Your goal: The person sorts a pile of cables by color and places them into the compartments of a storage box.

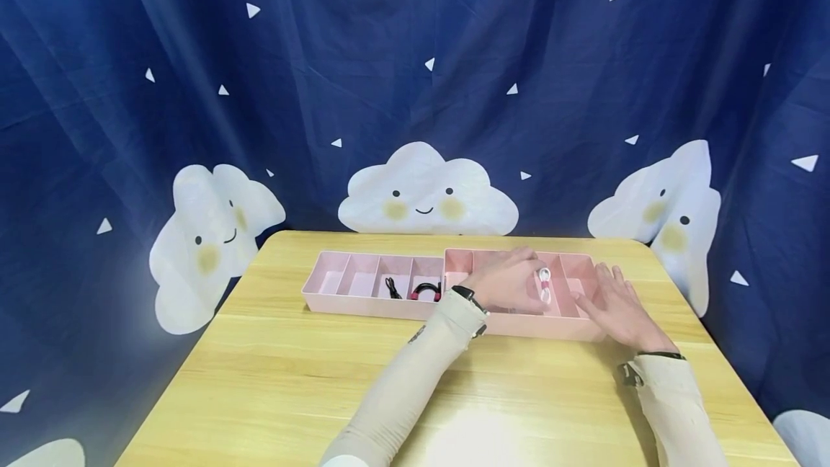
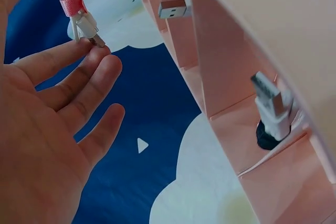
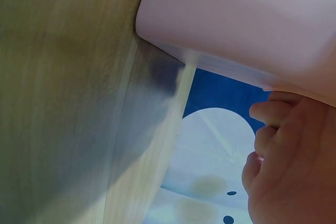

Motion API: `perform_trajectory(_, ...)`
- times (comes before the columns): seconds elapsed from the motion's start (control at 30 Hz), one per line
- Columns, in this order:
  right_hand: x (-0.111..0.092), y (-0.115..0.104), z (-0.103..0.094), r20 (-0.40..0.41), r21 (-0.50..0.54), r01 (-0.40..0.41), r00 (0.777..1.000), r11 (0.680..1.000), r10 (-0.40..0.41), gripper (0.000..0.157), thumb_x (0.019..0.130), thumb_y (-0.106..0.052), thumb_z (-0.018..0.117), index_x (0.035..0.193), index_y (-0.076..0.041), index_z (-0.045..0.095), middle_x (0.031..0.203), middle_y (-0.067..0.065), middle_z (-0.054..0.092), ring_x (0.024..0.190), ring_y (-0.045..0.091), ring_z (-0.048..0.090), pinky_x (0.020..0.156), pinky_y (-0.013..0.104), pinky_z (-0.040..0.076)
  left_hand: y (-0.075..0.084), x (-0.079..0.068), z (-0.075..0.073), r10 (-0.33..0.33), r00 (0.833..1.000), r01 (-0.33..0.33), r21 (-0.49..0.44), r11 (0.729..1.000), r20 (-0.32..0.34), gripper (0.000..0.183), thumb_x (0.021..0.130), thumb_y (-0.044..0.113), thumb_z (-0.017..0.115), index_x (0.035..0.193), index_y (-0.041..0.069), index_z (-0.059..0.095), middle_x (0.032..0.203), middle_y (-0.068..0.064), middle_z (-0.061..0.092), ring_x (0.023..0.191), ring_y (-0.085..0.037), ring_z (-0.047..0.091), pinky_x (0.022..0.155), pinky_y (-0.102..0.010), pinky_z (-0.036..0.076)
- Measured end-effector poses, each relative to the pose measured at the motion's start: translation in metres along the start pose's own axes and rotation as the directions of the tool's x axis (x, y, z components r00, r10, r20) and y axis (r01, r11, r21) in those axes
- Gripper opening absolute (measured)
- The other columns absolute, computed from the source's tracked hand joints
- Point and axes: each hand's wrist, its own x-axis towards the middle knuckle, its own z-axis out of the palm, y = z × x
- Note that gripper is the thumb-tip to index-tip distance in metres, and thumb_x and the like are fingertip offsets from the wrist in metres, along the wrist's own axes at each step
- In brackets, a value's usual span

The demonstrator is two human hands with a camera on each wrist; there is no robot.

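Observation:
My left hand (image 1: 509, 281) is over the pink divided box (image 1: 545, 328), pinching a white USB cable (image 2: 73, 6) bundled with a pink strap. In the left wrist view its other fingers stretch out below the plug. The bundle (image 1: 545, 285) hangs over a right-hand compartment in the head view. At the box's right end rests my right hand (image 1: 622, 308), thumb over the rim and straight fingers along the outside. In the left wrist view, white USB plugs (image 2: 270, 103) stick up from the box's compartments; the left hand hides part of the box in the head view.
A paler pink divided box (image 1: 363, 305) adjoins on the left, holding a thin black cable (image 1: 392, 288) and a black cable with a red strap (image 1: 424, 288). Both boxes stand on a wooden table (image 1: 272, 380). Behind it hangs a blue cloud-print curtain (image 1: 363, 92).

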Motion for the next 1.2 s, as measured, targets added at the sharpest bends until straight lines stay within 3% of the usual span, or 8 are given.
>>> perform_trajectory(0.33, 0.0, 0.0, 0.0, -0.002, 0.004, -0.001, 1.0, 1.0, 0.001, 0.094, 0.106, -0.053, 0.045, 0.16, 0.014, 0.005, 0.164, 0.043, 0.006, 0.153, 0.061, -0.003, 0.12, 0.076, 0.004, 0.004, 0.005, 0.006, -0.025, 0.999, 0.023, 0.049, 0.999, 0.031, 0.069, 0.083, 0.065, 0.072, 0.138, 0.023, 0.065, 0.134, 0.007, 0.06, 0.114, -0.01, 0.06, 0.098, -0.024, 0.053)
perform_trajectory(0.6, 0.0, 0.002, 0.002, -0.009, 0.013, 0.004, 1.0, 1.0, -0.004, 0.094, 0.106, -0.052, 0.046, 0.16, 0.013, 0.006, 0.164, 0.042, 0.007, 0.153, 0.061, -0.002, 0.12, 0.077, 0.004, 0.003, 0.009, 0.014, -0.023, 1.0, 0.023, 0.055, 0.998, 0.015, 0.054, 0.082, 0.061, 0.074, 0.121, 0.025, 0.068, 0.127, 0.008, 0.059, 0.108, -0.009, 0.06, 0.094, -0.025, 0.053)
perform_trajectory(0.77, 0.0, 0.001, 0.003, -0.009, 0.015, 0.001, 1.0, 1.0, -0.001, 0.094, 0.106, -0.052, 0.046, 0.16, 0.013, 0.005, 0.164, 0.042, 0.007, 0.153, 0.061, -0.002, 0.12, 0.076, 0.004, 0.002, 0.012, 0.02, -0.009, 1.0, 0.009, 0.059, 0.998, 0.002, 0.048, 0.081, 0.061, 0.075, 0.113, 0.025, 0.07, 0.126, 0.007, 0.062, 0.113, -0.009, 0.06, 0.097, -0.024, 0.052)
perform_trajectory(1.2, 0.001, 0.002, 0.002, -0.01, 0.014, -0.001, 1.0, 1.0, 0.001, 0.094, 0.106, -0.053, 0.045, 0.161, 0.012, 0.005, 0.164, 0.042, 0.007, 0.153, 0.061, -0.002, 0.121, 0.075, 0.004, 0.002, 0.016, 0.027, -0.036, 0.999, 0.036, 0.045, 0.998, 0.008, 0.056, 0.082, 0.062, 0.076, 0.121, 0.023, 0.069, 0.13, 0.006, 0.063, 0.118, -0.01, 0.06, 0.102, -0.025, 0.051)
